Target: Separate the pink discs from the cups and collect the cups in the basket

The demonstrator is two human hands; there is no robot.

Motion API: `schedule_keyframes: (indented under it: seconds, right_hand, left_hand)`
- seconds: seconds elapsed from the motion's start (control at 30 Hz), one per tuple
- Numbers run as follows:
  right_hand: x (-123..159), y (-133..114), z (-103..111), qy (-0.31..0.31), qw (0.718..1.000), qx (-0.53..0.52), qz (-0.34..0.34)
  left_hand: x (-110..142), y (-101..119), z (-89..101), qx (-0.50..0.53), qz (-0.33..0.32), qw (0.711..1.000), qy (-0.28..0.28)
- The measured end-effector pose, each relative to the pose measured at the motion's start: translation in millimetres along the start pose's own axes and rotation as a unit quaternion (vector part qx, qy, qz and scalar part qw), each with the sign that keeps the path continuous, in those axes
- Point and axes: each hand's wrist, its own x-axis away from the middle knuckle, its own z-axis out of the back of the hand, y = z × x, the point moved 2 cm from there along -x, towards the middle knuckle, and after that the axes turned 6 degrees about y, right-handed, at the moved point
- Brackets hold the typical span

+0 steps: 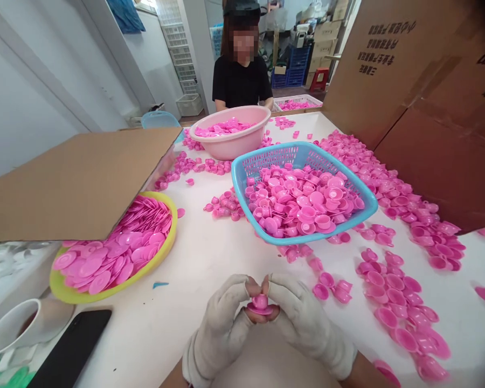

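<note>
Both of my hands wear white gloves with bare fingertips and meet near the table's front edge. Between them is a small pink toy cup (260, 300) standing upright on a pink saucer (260, 310). My left hand (228, 315) pinches the pair from the left, fingers above and thumb below. From the other side my right hand (303, 318) grips the same two pieces in a matching pinch. Just beyond my hands is a blue basket (242, 207) heaped with pink cups and saucers. Loose pink cups (327, 280) lie to the right of my right hand.
On the left, a yellow basin (172, 237) of pink saucers sits partly under a cardboard flap (81, 178). A phone (75, 350) and white mug (12, 326) lie nearer. A pink basin (230, 141) stands before a seated person (242, 75). Cardboard (428, 108) walls the right side.
</note>
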Motion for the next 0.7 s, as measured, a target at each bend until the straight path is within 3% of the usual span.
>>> schedule_keyframes:
  seconds: [0.13, 0.23, 0.33, 0.43, 0.5, 0.57, 0.63, 0.7]
  right_hand:
    - [4, 1, -3, 0.044, 0.999, 0.012, 0.027]
    - [1, 1, -3, 0.039, 0.999, 0.013, 0.03]
    - [-11, 1, 5, 0.033, 0.999, 0.02, 0.024]
    - [-26, 1, 26, 0.155, 0.986, 0.053, -0.023]
    - [-32, 2, 44, 0.263, 0.961, 0.05, -0.072]
    - [-32, 3, 60, 0.315, 0.943, 0.048, -0.095]
    - [-28, 4, 69, 0.286, 0.95, 0.08, -0.098]
    - [-21, 9, 70, 0.193, 0.968, 0.127, -0.101]
  left_hand:
    - [0, 2, -4.0, 0.009, 0.065, 0.998, 0.016]
    - [0, 5, -3.5, 0.006, 0.085, 0.996, 0.013]
    - [-10, 3, 13.8, -0.06, 0.072, 0.996, -0.004]
    - [-35, -10, 58.1, -0.202, 0.074, 0.976, 0.045]
    - [-55, -25, 97.6, -0.361, 0.072, 0.925, 0.09]
    - [-69, -44, 135.7, -0.396, 0.081, 0.908, 0.105]
    - [-72, -65, 166.8, -0.413, 0.099, 0.899, 0.108]
    - [-68, -84, 185.8, -0.465, 0.138, 0.872, 0.067]
